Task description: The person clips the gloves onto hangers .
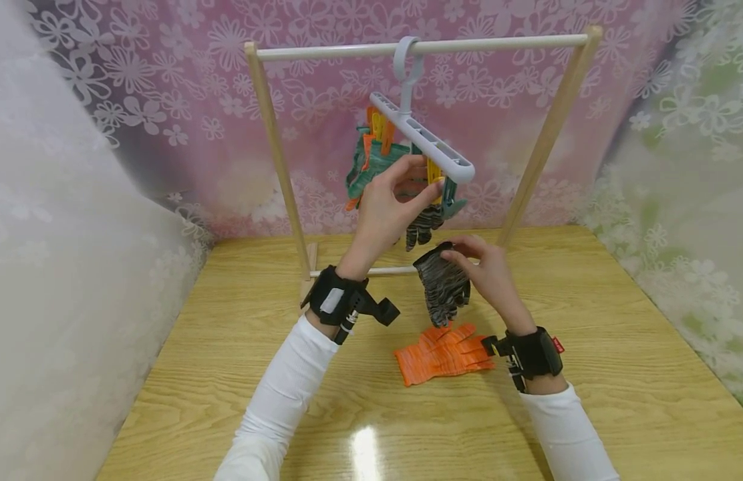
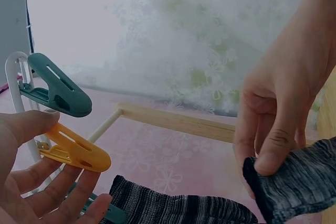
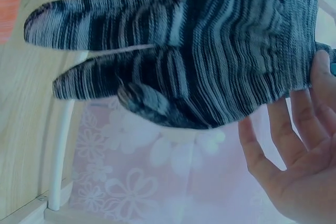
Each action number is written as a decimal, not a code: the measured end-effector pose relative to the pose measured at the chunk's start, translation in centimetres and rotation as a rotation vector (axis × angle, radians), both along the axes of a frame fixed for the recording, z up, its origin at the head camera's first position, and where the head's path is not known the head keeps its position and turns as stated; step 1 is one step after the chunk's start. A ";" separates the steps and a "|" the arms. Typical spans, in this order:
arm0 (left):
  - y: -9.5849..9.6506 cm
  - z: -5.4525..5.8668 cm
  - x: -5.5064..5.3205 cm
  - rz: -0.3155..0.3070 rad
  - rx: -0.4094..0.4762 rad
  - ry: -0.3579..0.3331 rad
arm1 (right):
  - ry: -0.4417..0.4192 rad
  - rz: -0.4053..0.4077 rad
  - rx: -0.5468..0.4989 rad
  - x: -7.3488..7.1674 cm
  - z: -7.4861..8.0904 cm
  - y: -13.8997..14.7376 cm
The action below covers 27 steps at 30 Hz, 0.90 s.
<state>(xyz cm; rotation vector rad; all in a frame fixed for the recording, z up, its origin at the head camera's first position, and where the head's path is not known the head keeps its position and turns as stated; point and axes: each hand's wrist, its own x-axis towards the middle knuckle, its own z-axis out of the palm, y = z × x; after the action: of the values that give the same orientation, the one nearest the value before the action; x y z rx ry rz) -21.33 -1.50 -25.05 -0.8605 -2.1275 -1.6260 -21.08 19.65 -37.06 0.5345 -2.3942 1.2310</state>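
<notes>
My left hand (image 1: 380,210) is up at the near end of a grey-white clip hanger (image 1: 428,139). Its thumb and fingers pinch a yellow clothes clip (image 2: 76,150) there. Beside that clip, a green clip (image 2: 60,87) hangs free of any glove. Lower and to the right, my right hand (image 1: 492,274) holds a black-and-grey striped knit glove (image 1: 443,284) by its cuff, fingers dangling down. Another striped glove (image 2: 178,203) hangs behind my left hand, by a second green clip (image 2: 113,212). An orange glove (image 1: 443,354) lies flat on the table below.
The hanger hooks over the white rod (image 1: 498,45) of a wooden-post rack (image 1: 275,147). At its far end, orange and yellow clips (image 1: 380,127) hold a green glove (image 1: 377,167). Flowered curtains (image 1: 185,120) surround the wood-grain table (image 1: 257,387).
</notes>
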 end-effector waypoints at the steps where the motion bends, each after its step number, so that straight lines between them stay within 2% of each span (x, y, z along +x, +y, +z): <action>1: -0.1 0.0 0.0 0.000 0.003 0.000 | 0.011 -0.009 -0.006 0.0 0.2 -0.1; 9: -0.4 0.2 -0.1 -0.006 0.034 -0.015 | 0.100 -0.055 -0.062 0.4 1.3 -0.7; 21: -0.3 0.3 -0.3 -0.061 0.045 -0.007 | 0.181 -0.053 -0.316 0.8 2.9 -2.7; 27: -0.3 0.3 -0.5 -0.046 0.060 -0.003 | 0.216 -0.041 -0.377 0.7 3.9 -3.5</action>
<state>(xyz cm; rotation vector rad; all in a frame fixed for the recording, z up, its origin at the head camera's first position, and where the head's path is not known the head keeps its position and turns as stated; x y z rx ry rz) -21.80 -1.84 -24.72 -0.8950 -2.0637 -1.7062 -20.39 16.18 -33.19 0.4694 -1.9249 1.4778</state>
